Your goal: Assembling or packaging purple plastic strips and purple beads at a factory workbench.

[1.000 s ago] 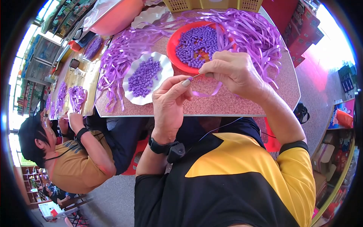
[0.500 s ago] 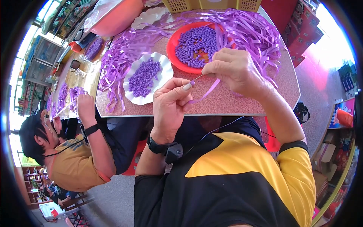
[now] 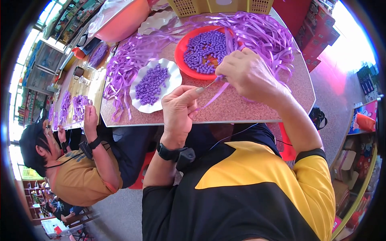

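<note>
My left hand [image 3: 179,108] pinches one end of a thin, needle-like metal rod [image 3: 208,84] between thumb and forefinger, just over the table's near edge. At the other end of the rod, the fingertips of my right hand [image 3: 247,74] close on a small purple bead [image 3: 219,78]. A narrow purple ribbon [image 3: 215,95] sags between the two hands. Behind my right hand is a red plate [image 3: 181,60] of purple beads. To the left, a white scalloped plate [image 3: 174,82] holds more beads. My right hand's lower fingers are partly hidden.
Purple ribbons [image 3: 263,34] are heaped at the back right, with more ribbons [image 3: 126,66] at the left. A pink basin [image 3: 122,22] and a yellow crate [image 3: 221,9] stand at the back. Another person [image 3: 82,172] sits to my left, handling ribbons at an adjoining table.
A purple bead showed at my left fingertips; now one is at my right fingertips, with the bare rod between. The person on the left has lowered the nearer hand.
</note>
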Available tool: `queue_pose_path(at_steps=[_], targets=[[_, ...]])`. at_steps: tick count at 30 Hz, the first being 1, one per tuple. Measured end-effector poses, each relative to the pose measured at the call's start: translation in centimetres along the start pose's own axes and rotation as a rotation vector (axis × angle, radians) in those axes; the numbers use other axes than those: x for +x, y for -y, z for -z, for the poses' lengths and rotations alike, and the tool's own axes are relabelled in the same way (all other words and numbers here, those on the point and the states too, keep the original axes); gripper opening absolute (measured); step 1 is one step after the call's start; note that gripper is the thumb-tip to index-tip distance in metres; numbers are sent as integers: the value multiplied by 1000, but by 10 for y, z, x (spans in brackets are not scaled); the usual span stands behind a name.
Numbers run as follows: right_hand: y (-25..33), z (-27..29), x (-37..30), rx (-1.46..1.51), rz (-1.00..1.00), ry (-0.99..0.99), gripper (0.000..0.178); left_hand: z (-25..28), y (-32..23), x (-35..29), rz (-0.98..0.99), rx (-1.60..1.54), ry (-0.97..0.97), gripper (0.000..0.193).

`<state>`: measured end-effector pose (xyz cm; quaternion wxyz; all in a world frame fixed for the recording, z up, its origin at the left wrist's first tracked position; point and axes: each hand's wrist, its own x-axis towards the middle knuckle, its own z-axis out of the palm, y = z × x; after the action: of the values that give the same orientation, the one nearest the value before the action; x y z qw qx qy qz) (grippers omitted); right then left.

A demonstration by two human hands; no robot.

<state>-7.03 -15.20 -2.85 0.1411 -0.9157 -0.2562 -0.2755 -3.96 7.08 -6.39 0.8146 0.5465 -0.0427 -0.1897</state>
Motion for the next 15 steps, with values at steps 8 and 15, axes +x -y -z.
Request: queue_pose_path(at_steps=[8,15], targets=[[12,-2,8,-124,121,-35,11,-2,7,-4,43,6,-8,10],[4,-3,-1,30,24,197,14,-2,8,-6,19,0,21,9]])
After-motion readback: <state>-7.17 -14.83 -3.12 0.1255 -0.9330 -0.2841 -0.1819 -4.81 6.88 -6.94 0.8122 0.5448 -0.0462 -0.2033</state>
